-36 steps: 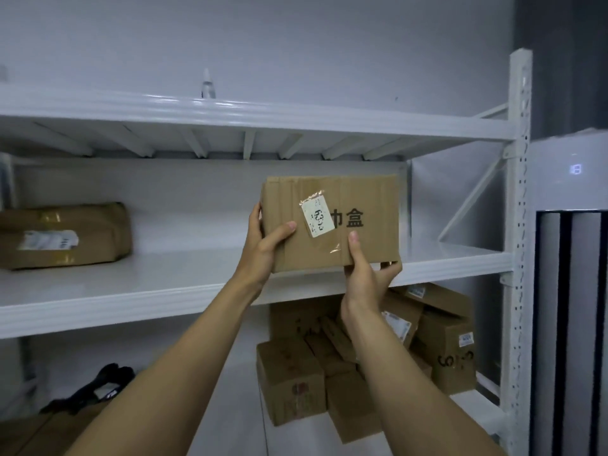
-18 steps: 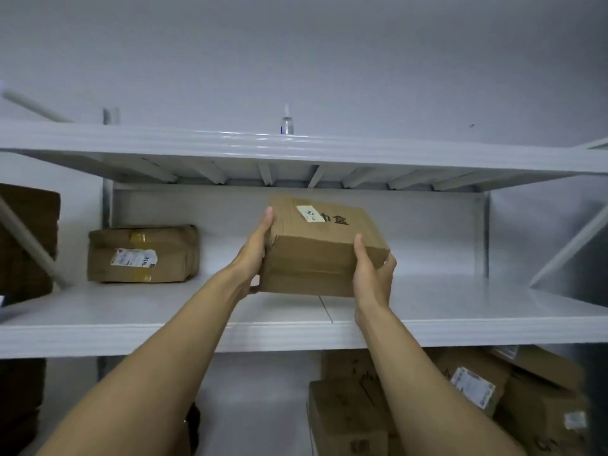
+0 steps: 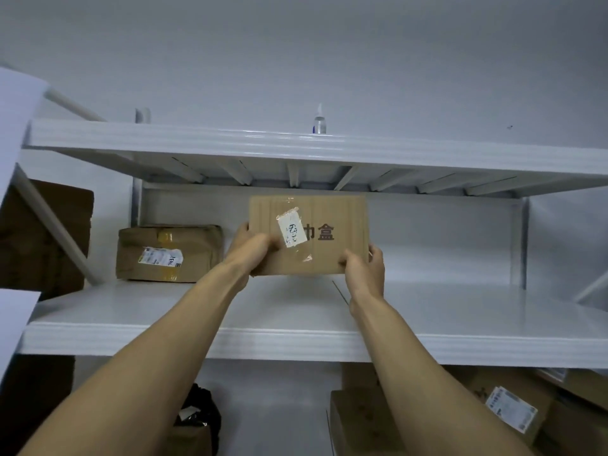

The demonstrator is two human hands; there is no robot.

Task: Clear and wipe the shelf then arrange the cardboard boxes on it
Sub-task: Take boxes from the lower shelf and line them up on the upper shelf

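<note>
Cardboard fills both grips: the left grip (image 3: 253, 255) clasps the box (image 3: 329, 209) at its lower left corner and the right grip (image 3: 362, 268) at its lower right, fingers curled round the edges. Half a second ago the box lay tilted, top up. It now stands on edge, label facing out, low over the shelf (image 3: 460, 307). That makes two boxes here: a second box (image 3: 167, 251) sits at nine o'clock. One bottle (image 3: 319, 121) stands at twelve o'clock, a level up.
</note>
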